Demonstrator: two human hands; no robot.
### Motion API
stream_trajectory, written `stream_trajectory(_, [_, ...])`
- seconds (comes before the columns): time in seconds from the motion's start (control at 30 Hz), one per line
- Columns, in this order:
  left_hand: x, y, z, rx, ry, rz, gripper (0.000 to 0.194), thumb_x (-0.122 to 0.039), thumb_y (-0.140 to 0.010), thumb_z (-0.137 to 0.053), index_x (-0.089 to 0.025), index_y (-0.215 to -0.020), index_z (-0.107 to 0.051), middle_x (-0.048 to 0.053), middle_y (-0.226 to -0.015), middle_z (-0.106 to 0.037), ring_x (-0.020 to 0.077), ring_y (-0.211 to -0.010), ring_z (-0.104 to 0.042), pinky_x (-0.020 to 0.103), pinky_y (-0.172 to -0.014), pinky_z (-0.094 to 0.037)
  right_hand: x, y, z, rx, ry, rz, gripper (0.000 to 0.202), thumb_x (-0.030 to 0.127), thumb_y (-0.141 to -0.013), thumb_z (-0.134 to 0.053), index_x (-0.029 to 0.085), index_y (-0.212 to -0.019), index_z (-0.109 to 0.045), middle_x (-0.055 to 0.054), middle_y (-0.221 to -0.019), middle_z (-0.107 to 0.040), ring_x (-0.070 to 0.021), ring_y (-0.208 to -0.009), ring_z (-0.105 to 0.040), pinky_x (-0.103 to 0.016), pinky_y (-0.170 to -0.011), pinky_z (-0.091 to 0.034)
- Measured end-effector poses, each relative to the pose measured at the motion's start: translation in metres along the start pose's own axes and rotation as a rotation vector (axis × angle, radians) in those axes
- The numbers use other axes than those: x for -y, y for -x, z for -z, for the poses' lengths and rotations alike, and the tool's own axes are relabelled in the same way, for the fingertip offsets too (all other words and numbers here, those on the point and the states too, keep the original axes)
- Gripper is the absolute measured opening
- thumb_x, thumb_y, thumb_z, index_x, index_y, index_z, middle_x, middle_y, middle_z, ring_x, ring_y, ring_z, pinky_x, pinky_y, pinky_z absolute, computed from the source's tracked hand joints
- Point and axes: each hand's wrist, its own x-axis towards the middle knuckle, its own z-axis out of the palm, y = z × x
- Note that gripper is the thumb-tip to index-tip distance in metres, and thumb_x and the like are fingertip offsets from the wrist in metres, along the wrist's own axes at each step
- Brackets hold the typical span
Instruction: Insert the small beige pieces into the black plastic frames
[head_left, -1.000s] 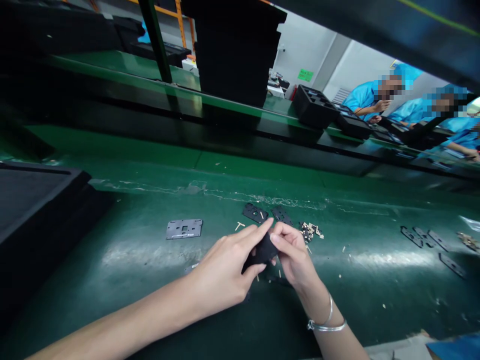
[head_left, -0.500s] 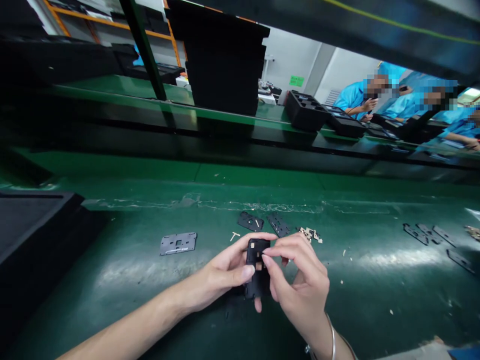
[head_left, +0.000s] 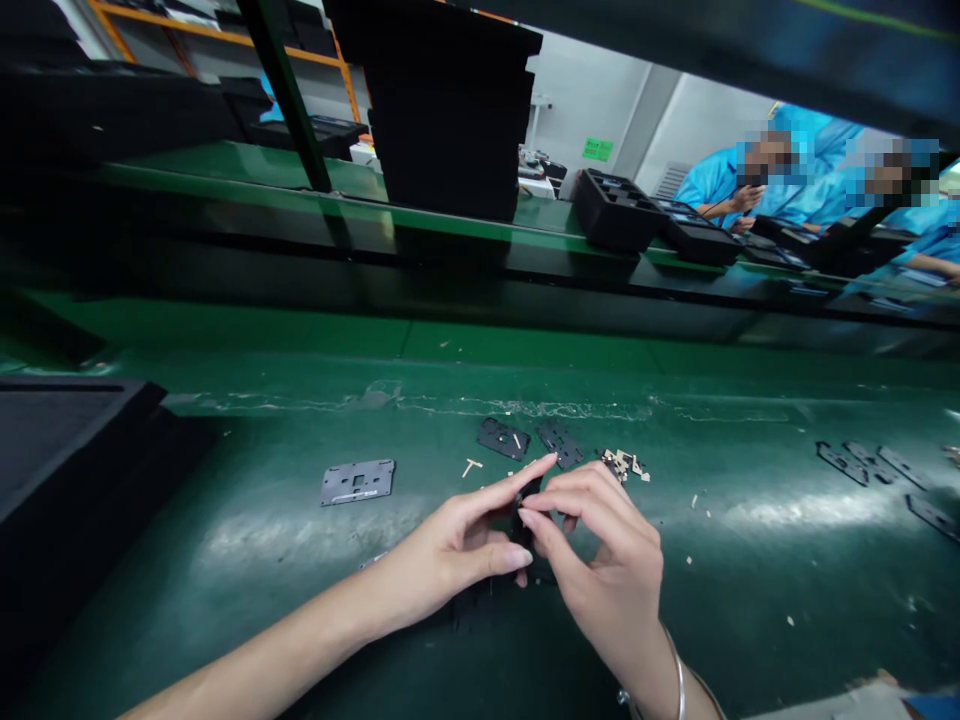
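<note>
My left hand (head_left: pixel 463 535) grips a small black plastic housing (head_left: pixel 520 530) between thumb and fingers. The housing stands almost edge-on, so its face is mostly hidden. At its right side, my right hand (head_left: pixel 611 550) has thumb and forefinger pinched together against it; what lies between those fingertips is too small to make out. Beyond the hands lie two black plastic plates with cut-outs, a left one (head_left: pixel 503 439) and a right one (head_left: pixel 559 445). A pile of small beige and black pieces (head_left: pixel 622 465) sits beside them.
A grey plate (head_left: pixel 358 483) lies left on the green bench (head_left: pixel 300 600). Several black frames (head_left: pixel 841 463) lie far right. A black foam box (head_left: pixel 67 450) stands left. Behind a raised ledge are a black stack (head_left: pixel 450 120), a foam tray (head_left: pixel 615 210) and people in blue (head_left: pixel 709 185).
The housing has turned from showing its face with small copper-coloured patches to nearly edge-on. My left thumb has shifted right with it, while my right fingers stay pinched against it.
</note>
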Motion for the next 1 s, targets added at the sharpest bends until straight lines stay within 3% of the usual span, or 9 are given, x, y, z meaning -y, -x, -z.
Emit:
stream_trajectory(0.13, [0.005,-0.001,0.005,-0.052,-0.128,0.011,0.056,-0.028,-0.083,-0.060,-0.040,-0.133,-0.038,-0.001,-0.130,-0.049,0.0199,-0.100,-0.054,0.034,-0.087,-0.044,0.001,-0.002,0.000,-0.002,0.050,0.036,0.014,0.004,-0.076,-0.060,0.018,-0.079,-0.062,-0.002,-0.071,-0.061,-0.0144,-0.067,-0.051,-0.029,-0.059,-0.043])
stream_trajectory(0.23, [0.007,-0.002,0.007,-0.074,-0.150,0.013,0.055,-0.027,-0.084,-0.059,-0.040,-0.133,-0.038,-0.001,-0.133,-0.047,0.0225,-0.106,-0.051,0.035,-0.090,-0.042,0.001,-0.001,-0.003,-0.010,0.128,0.079,0.015,0.003,-0.075,-0.060,0.017,-0.079,-0.062,-0.004,-0.074,-0.062,-0.0149,-0.069,-0.052,-0.029,-0.061,-0.044])
stream_trajectory(0.4, [0.006,-0.004,0.007,-0.054,-0.071,0.033,0.058,-0.027,-0.083,-0.060,-0.036,-0.136,-0.035,0.003,-0.115,-0.056,0.0182,-0.088,-0.056,0.033,-0.080,-0.045,-0.003,-0.002,-0.004,-0.034,0.207,0.132,0.017,0.002,-0.073,-0.059,0.017,-0.080,-0.059,-0.003,-0.073,-0.063,-0.0150,-0.068,-0.052,-0.029,-0.063,-0.045])
stream_trajectory(0.5, [0.005,-0.003,0.004,-0.018,0.088,-0.002,0.054,-0.034,-0.088,-0.050,-0.028,-0.139,-0.033,0.007,-0.098,-0.058,0.0156,-0.075,-0.054,0.026,-0.064,-0.045,-0.011,-0.005,0.003,-0.111,0.227,0.057,0.017,0.003,-0.075,-0.057,0.018,-0.081,-0.060,-0.003,-0.075,-0.062,-0.0149,-0.069,-0.053,-0.028,-0.062,-0.043])
stream_trajectory(0.57, [0.004,-0.001,0.000,-0.022,0.159,-0.002,0.048,-0.035,-0.092,-0.041,-0.020,-0.137,-0.036,0.009,-0.086,-0.058,0.0137,-0.065,-0.051,0.022,-0.052,-0.040,-0.016,-0.007,0.007,-0.117,0.178,-0.059,0.017,0.004,-0.078,-0.052,0.019,-0.079,-0.061,-0.002,-0.074,-0.060,-0.0145,-0.069,-0.053,-0.027,-0.061,-0.042])
stream_trajectory(0.7, [0.004,0.004,-0.008,-0.060,0.111,0.024,0.040,-0.033,-0.094,-0.037,-0.012,-0.126,-0.046,0.006,-0.070,-0.056,0.0083,-0.049,-0.041,0.018,-0.041,-0.028,-0.021,-0.008,0.007,0.047,-0.105,-0.280,0.017,0.016,-0.085,-0.049,0.021,-0.082,-0.065,0.000,-0.070,-0.053,-0.0129,-0.064,-0.048,-0.027,-0.058,-0.038])
stream_trajectory(0.83, [0.002,0.006,-0.013,-0.065,0.083,0.011,0.036,-0.034,-0.094,-0.038,-0.014,-0.124,-0.044,0.003,-0.070,-0.054,0.0080,-0.049,-0.040,0.018,-0.039,-0.026,-0.020,-0.007,0.000,0.160,-0.368,-0.324,0.012,0.019,-0.080,-0.057,0.023,-0.084,-0.067,0.000,-0.074,-0.050,-0.0125,-0.067,-0.046,-0.025,-0.058,-0.037])
stream_trajectory(1.0, [0.001,0.006,-0.016,-0.057,0.061,0.006,0.029,-0.037,-0.093,-0.038,-0.014,-0.104,-0.053,0.003,-0.071,-0.052,0.0074,-0.050,-0.039,0.017,-0.038,-0.024,-0.021,-0.004,-0.006,0.147,-0.474,-0.362,0.007,0.019,-0.079,-0.060,0.023,-0.078,-0.065,0.001,-0.075,-0.049,-0.0124,-0.068,-0.044,-0.025,-0.058,-0.034])
